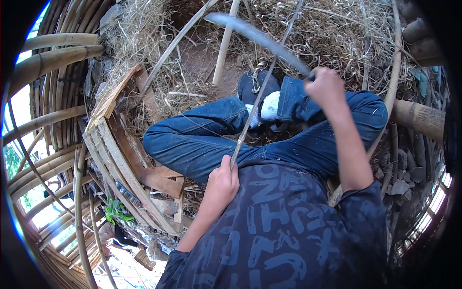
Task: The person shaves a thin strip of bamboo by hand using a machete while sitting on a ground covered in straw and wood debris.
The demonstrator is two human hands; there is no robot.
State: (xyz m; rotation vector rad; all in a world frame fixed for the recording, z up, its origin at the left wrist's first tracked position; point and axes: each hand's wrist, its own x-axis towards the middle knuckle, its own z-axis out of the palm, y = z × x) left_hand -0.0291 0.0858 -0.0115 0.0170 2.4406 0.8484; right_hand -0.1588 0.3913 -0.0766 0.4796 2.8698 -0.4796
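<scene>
Setting: straw-littered dirt floor (202, 58), bamboo poles stacked on the person's left, person seated cross-legged.
Strip: thin bamboo strip (255, 103), long axis running from the lap up and away, slightly rightward.
Left hand (222, 180): fingers curled tight around the strip's near end, at the lap.
Right hand (325, 86): fingers closed on the handle of a long knife (260, 38).
Key relation: blade lies across the strip further out, crossing it near the top; right hand nearer that point.
</scene>
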